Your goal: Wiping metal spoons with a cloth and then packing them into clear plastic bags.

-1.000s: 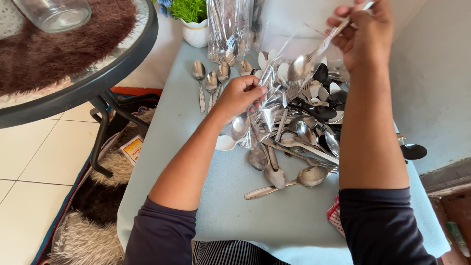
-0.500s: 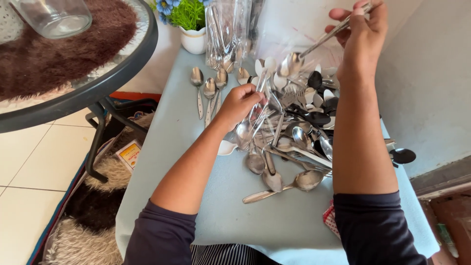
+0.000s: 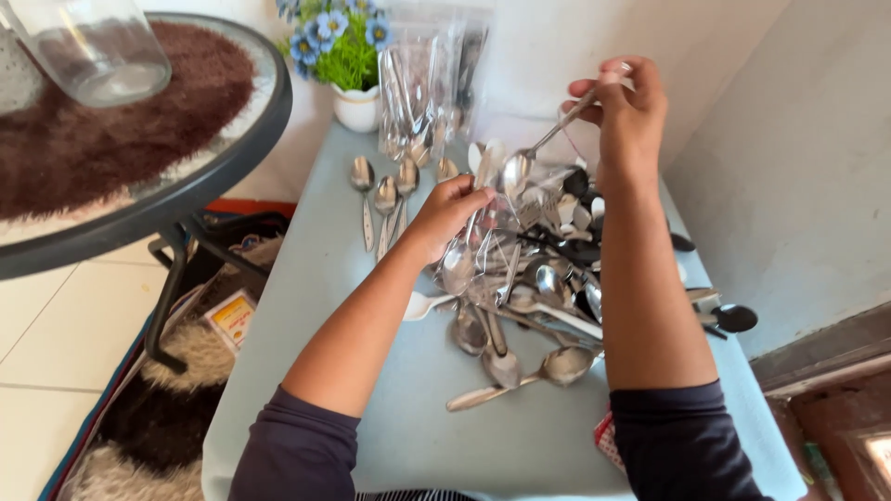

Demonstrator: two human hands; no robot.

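The right hand (image 3: 626, 107) pinches a spoon (image 3: 529, 162) by its handle, lowering its bowl into the clear bag (image 3: 483, 246) that the left hand (image 3: 450, 209) grips open. A big pile of cutlery (image 3: 548, 297) remains mid-table; four spoons (image 3: 390, 195) lie near the far left edge.

Bright daylight all over, pretty soft. Spoons (image 3: 520, 278) below the right hand (image 3: 626, 111) throw glints, and the plastic bag (image 3: 483, 250) at the left hand (image 3: 450, 209) glares. Slight motion blur, edges bend a bit.
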